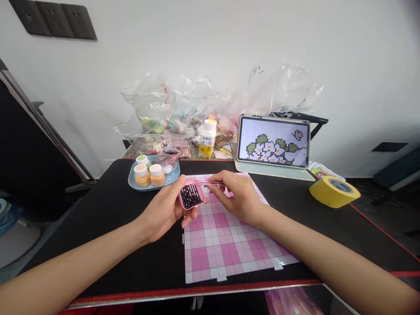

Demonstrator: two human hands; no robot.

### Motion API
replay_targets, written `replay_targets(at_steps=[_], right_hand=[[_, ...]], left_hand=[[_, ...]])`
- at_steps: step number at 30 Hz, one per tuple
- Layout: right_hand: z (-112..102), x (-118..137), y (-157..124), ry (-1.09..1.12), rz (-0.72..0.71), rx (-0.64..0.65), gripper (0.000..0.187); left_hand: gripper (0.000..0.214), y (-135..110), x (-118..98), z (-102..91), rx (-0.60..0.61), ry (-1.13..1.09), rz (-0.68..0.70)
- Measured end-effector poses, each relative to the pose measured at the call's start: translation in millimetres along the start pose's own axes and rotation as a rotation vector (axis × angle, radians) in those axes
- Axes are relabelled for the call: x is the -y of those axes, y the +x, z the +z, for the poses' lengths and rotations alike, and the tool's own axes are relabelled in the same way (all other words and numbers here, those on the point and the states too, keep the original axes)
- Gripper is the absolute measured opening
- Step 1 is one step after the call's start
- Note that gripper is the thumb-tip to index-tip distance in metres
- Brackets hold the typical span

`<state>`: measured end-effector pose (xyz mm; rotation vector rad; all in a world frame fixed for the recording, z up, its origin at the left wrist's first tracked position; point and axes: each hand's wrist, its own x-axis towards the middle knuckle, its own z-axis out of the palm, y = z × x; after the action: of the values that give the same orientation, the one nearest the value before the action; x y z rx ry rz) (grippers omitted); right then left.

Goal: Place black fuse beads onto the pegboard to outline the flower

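Note:
My left hand (170, 203) grips a small pink tray (180, 202) holding many black beads (190, 196), raised above the table and tilted toward me. In my right hand (238, 194) is a pair of pink tweezers (215, 183), pinched between thumb and fingers, with the tips reaching the tray's upper right edge. Whether a bead sits between the tips is too small to tell. Beneath both hands lies a pink and white checked pegboard (231, 253). A few dark beads show on its far part, partly hidden by my right hand.
A blue tray (147, 188) with small bead jars stands at the back left. A white and yellow bottle (207, 140) stands before bulging plastic bags (183, 113). A tablet (274, 142) displays a pixel flower pattern. Yellow tape (328, 194) lies at the right.

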<state>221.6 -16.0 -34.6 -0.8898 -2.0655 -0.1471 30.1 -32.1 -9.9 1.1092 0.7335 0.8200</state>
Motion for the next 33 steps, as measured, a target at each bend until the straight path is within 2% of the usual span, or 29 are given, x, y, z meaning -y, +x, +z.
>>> replay_targets(at_steps=[8,15,18,24,30,33], right_hand=[[-2.4,0.2,1.4,-0.022,-0.005,0.015,0.012],[-4.2,-11.3,3.9,0.105,0.035,-0.018,0.011],[-4.0,-20.4,3.6,0.122,0.059,0.014,0.011],[-0.2,-34.3,-0.5,0.12,0.095,0.076,0.011],[2.0,-31.6,-1.6,0.109,0.115,0.119,0.013],[1.4,-28.7,-1.0,0.089,0.104,0.127,0.014]], left_hand=[[0.049,1.9,1.8,-3.2,-0.008,0.021,-0.01],[0.045,6.9,1.8,-11.3,-0.14,0.084,0.025],[0.047,6.1,-0.2,-11.6,-0.19,0.105,-0.016],[0.047,7.6,2.9,-13.7,-0.179,0.038,-0.078],[0.039,10.2,3.5,-9.9,-0.233,0.009,-0.063],[0.04,12.2,2.5,-11.4,-0.223,0.002,-0.072]])
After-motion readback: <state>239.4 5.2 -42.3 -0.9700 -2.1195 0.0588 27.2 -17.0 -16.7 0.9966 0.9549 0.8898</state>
